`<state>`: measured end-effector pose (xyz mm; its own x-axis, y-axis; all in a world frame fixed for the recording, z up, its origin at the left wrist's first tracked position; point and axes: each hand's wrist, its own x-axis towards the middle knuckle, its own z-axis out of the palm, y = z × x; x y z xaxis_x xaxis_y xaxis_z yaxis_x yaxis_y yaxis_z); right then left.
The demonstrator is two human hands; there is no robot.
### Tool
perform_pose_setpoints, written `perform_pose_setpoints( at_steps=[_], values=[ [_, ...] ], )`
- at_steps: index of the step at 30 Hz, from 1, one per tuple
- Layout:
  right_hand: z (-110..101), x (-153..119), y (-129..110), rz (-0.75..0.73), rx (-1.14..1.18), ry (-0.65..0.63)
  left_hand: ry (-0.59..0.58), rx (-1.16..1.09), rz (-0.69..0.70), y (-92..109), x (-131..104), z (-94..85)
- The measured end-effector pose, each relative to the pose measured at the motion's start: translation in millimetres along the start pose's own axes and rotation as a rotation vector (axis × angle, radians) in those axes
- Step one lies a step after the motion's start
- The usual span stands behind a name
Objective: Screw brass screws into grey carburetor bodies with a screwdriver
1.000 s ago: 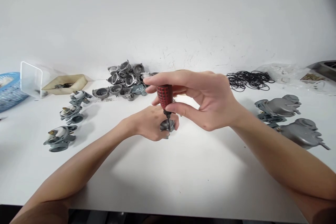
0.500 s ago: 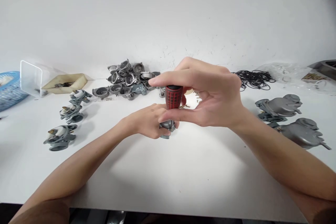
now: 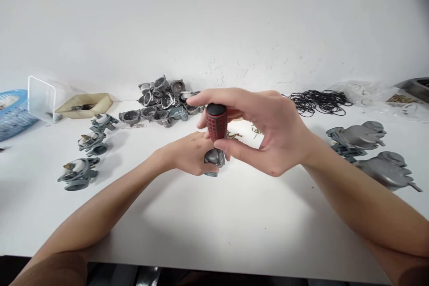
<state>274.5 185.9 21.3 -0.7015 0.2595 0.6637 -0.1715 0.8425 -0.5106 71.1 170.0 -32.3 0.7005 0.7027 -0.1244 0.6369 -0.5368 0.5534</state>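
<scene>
My left hand (image 3: 194, 154) is closed around a grey metal carburetor (image 3: 213, 159) on the white table and covers much of it. Above it stands a screwdriver (image 3: 216, 123) with a red and black handle and a black cap, held upright. The thumb and fingers of my right hand (image 3: 264, 132) grip that handle from the right side. The screwdriver's shaft and tip are hidden behind the hands. Small brass screws (image 3: 234, 135) lie just behind the hands.
A heap of grey float bowls (image 3: 164, 100) lies at the back. Carburetor bodies with white floats (image 3: 78, 174) line the left; assembled carburetors (image 3: 382, 172) sit on the right. Black rubber rings (image 3: 318, 101), a yellowish tray (image 3: 85, 105), a clear container (image 3: 40, 98) and a blue basket (image 3: 15, 114) stand further back.
My right hand's grip on the screwdriver has changed: the index finger has come off the cap, which now shows. The handle has shifted slightly left. My left hand stays on the carburetor.
</scene>
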Motion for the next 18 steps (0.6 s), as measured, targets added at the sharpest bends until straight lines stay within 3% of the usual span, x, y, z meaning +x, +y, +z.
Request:
perform_pose_setpoints(
  at_steps=[3, 6, 11, 14, 18],
  values=[
    [-1, 0, -1, 0.019, -0.057, 0.007, 0.029, 0.014, -0.055, -3, -5, 0.9],
    [-3, 0, 1, -0.012, -0.167, 0.05, 0.157, -0.069, -0.033, -14, -15, 6.6],
    [-10, -2, 1, 0.084, -0.188, 0.056, 0.402, -0.515, -0.025, -42, -27, 38.2],
    [-16, -5, 0, 0.201, -0.103, 0.047, 0.427, -0.86, -0.053, -54, -23, 62.1],
    [-26, -18, -3, 0.322, -0.06, 0.1, 0.391, -0.991, -0.027, -57, -10, 71.4]
  ],
)
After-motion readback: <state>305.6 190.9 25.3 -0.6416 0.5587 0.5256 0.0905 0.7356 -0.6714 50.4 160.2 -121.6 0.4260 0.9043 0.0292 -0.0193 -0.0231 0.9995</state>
